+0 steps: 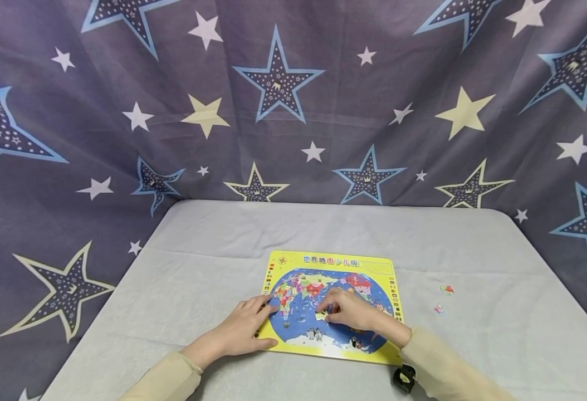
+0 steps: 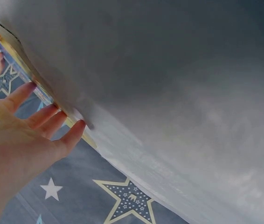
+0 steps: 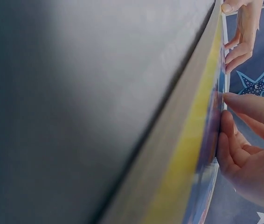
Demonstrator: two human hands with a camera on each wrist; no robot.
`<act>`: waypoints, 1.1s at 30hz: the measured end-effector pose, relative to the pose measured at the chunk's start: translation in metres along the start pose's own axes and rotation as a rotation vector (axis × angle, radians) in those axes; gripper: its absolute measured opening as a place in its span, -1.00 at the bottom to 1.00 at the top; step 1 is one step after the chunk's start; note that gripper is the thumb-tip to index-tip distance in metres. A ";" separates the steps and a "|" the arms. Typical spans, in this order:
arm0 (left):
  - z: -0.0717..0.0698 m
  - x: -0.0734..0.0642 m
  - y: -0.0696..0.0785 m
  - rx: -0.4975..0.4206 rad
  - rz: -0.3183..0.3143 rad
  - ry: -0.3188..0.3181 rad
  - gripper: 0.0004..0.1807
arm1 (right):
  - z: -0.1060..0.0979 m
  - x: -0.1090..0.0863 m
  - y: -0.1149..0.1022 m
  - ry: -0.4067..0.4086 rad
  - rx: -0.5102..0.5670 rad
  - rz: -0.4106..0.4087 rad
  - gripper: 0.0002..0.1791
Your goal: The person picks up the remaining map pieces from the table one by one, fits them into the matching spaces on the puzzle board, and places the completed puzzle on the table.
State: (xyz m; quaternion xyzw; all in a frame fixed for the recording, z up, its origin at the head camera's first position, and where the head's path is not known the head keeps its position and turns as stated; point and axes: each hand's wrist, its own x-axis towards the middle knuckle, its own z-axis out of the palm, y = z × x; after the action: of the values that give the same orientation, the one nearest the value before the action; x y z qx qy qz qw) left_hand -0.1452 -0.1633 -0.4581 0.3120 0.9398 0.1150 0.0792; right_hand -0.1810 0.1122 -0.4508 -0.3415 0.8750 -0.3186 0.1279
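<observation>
A yellow-bordered world map puzzle board (image 1: 333, 356) lies flat on the cloth-covered table. On its left edge rests my left hand (image 1: 243, 328), fingers spread over the border and thumb near the lower left corner. The left wrist view shows those fingers (image 2: 48, 119) fairly straight along the edge. Over the middle of the map, my right hand (image 1: 353, 311) pinches a small pale yellow puzzle piece (image 1: 321, 316) between thumb and index finger, low at the board's surface. In the right wrist view the right hand's fingertips (image 3: 224, 140) meet the board; the piece cannot be made out there.
Two small loose puzzle pieces, one green and red (image 1: 446, 289) and one pink and blue (image 1: 440, 309), lie on the grey cloth (image 1: 213, 273) right of the board. A black object (image 1: 404, 379) is by my right sleeve. A star-patterned curtain (image 1: 313, 139) hangs behind the table.
</observation>
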 end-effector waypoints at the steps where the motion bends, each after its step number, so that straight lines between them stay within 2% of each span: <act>1: 0.000 0.000 0.000 -0.001 -0.001 0.000 -0.25 | 0.000 0.000 0.000 0.001 -0.002 0.000 -0.81; 6: 0.000 0.000 -0.001 0.000 0.000 0.001 -0.25 | 0.000 -0.001 -0.001 0.009 0.027 -0.003 -0.80; 15: 0.000 0.000 -0.001 0.006 -0.001 0.000 -0.25 | -0.003 -0.004 -0.001 0.014 0.162 -0.029 -0.80; 18: 0.000 0.000 -0.001 0.009 0.001 0.002 -0.25 | -0.005 -0.006 -0.001 0.020 0.173 -0.034 -0.80; 24: -0.001 -0.001 0.000 0.005 -0.003 -0.005 -0.25 | -0.007 -0.010 0.002 0.028 0.185 0.013 -0.79; 33: -0.002 -0.001 0.000 -0.024 -0.009 -0.013 -0.26 | -0.014 -0.018 0.009 0.060 0.184 0.009 -0.79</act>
State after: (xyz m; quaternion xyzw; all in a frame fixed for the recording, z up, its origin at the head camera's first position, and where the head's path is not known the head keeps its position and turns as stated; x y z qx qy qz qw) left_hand -0.1443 -0.1641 -0.4563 0.3073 0.9392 0.1240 0.0897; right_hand -0.1781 0.1362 -0.4459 -0.3145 0.8471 -0.4071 0.1337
